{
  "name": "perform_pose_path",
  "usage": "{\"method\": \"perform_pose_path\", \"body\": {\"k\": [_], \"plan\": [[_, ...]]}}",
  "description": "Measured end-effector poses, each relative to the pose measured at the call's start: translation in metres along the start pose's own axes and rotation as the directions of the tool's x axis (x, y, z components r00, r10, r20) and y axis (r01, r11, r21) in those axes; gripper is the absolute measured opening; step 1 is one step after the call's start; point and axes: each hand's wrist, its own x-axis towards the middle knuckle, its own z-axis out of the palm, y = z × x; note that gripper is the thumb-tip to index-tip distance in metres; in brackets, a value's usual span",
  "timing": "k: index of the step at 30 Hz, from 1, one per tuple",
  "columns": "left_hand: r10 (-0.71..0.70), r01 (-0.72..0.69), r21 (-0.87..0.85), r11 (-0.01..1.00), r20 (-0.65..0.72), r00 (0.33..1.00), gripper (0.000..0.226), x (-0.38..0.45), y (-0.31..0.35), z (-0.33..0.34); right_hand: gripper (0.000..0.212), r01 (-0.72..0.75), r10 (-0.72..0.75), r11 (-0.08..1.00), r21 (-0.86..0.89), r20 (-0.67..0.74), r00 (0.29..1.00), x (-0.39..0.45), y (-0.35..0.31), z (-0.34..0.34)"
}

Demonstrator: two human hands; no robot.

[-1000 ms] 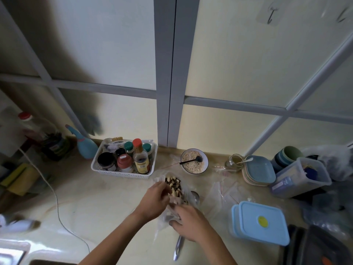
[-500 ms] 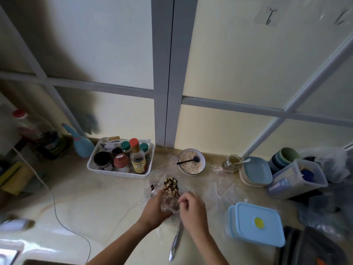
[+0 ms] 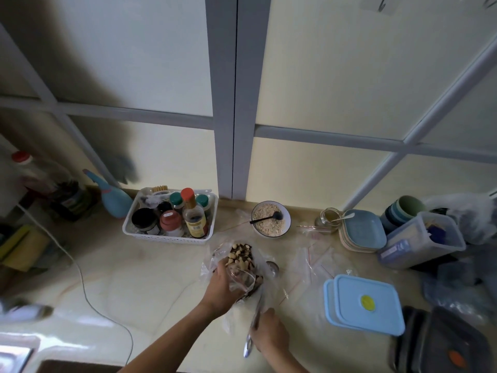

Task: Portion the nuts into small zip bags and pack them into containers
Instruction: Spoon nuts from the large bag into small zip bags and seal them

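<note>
Left hand [image 3: 222, 285] forward, fingers curled in a grip, right hand [image 3: 267, 332] nearer the body, fingers pinching, both forearms bare

The left hand [image 3: 222, 288] is covering part of the small zip bag [image 3: 242, 278]; the dark tray [image 3: 441, 345] is running off the bottom-right edge.

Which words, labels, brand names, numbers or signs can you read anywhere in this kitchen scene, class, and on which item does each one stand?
None can be read.
Sauce bottle in the white basket: yellow label, print too blurred.
Dark bottle at far left: label blurred.
Clear tub: pale sticker, too small.
Blue container lid: plain yellow dot, no text visible.
Red-lidded jar: faint mark on its lid, illegible.
</note>
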Motion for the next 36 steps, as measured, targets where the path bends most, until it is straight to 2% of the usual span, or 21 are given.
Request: {"method": "perform_pose_path", "body": {"k": [10, 13, 16, 17, 19, 20, 21, 23, 24, 25, 27, 29, 30, 34, 36], "plan": [[0.016, -0.016, 0.001, 1.000, -0.020, 1.000, 0.112, -0.009, -0.002, -0.003, 0.042, -0.072, 0.060, 0.987, 0.143, 0.082, 0.995, 0.000, 0.003, 0.004], [0.019, -0.019, 0.009, 1.000, -0.009, 1.000, 0.107, -0.012, -0.002, -0.007, 0.029, -0.034, 0.028, 0.981, 0.192, 0.035, 0.999, -0.007, 0.000, -0.001], [0.015, -0.015, 0.017, 1.000, 0.005, 1.000, 0.101, -0.014, -0.003, -0.012, 0.041, 0.033, -0.006, 0.947, 0.320, -0.084, 0.996, -0.018, -0.006, -0.019], [0.016, -0.016, 0.021, 1.000, 0.015, 1.000, 0.100, -0.015, -0.002, -0.013, 0.038, 0.092, -0.036, 0.926, 0.366, -0.157, 0.987, -0.023, -0.008, -0.028], [0.007, -0.008, 0.017, 1.000, 0.041, 0.999, 0.100, -0.016, 0.000, -0.016, 0.018, 0.196, -0.070, 0.865, 0.462, -0.277, 0.958, -0.032, -0.014, -0.051], [0.001, -0.001, 0.015, 1.000, 0.056, 0.998, 0.099, -0.017, 0.003, -0.017, 0.008, 0.219, -0.071, 0.806, 0.550, -0.278, 0.958, -0.035, -0.017, -0.065], [-0.002, 0.001, 0.018, 1.000, 0.065, 0.998, 0.098, -0.018, 0.006, -0.019, 0.008, 0.215, -0.082, 0.704, 0.677, -0.223, 0.971, -0.038, -0.021, -0.079], [-0.001, 0.000, 0.022, 1.000, 0.061, 0.998, 0.098, -0.017, 0.011, -0.020, 0.027, 0.129, -0.188, 0.445, 0.886, -0.048, 0.981, -0.037, -0.024, -0.101], [-0.001, 0.000, 0.013, 1.000, 0.060, 0.998, 0.097, -0.016, 0.013, -0.020, 0.031, 0.119, -0.252, 0.364, 0.924, -0.025, 0.967, -0.036, -0.024, -0.108], [-0.007, 0.006, 0.008, 1.000, 0.057, 0.998, 0.095, -0.015, 0.015, -0.021, 0.031, 0.150, -0.295, 0.334, 0.931, -0.048, 0.954, -0.033, -0.023, -0.111], [-0.027, 0.026, 0.008, 1.000, 0.041, 0.999, 0.089, -0.012, 0.019, -0.023, 0.021, 0.301, -0.321, 0.414, 0.859, -0.172, 0.931, -0.026, -0.018, -0.109], [-0.045, 0.045, 0.011, 0.999, 0.025, 0.999, 0.087, -0.010, 0.023, -0.025, 0.012, 0.416, -0.293, 0.578, 0.702, -0.297, 0.909, -0.015, -0.014, -0.099], [-0.056, 0.056, 0.017, 0.998, 0.020, 0.998, 0.088, -0.010, 0.024, -0.026, 0.006, 0.419, -0.266, 0.631, 0.653, -0.326, 0.907, -0.009, -0.014, -0.094], [-0.100, 0.098, 0.033, 0.995, 0.042, 0.994, 0.086, -0.011, 0.031, -0.031, 0.030, 0.335, -0.141, 0.755, 0.564, -0.359, 0.923, 0.013, -0.013, -0.075], [-0.114, 0.110, 0.059, 0.992, 0.066, 0.991, 0.077, -0.010, 0.033, -0.032, 0.033, 0.332, -0.111, 0.824, 0.460, -0.443, 0.889, 0.022, -0.009, -0.060]]}}
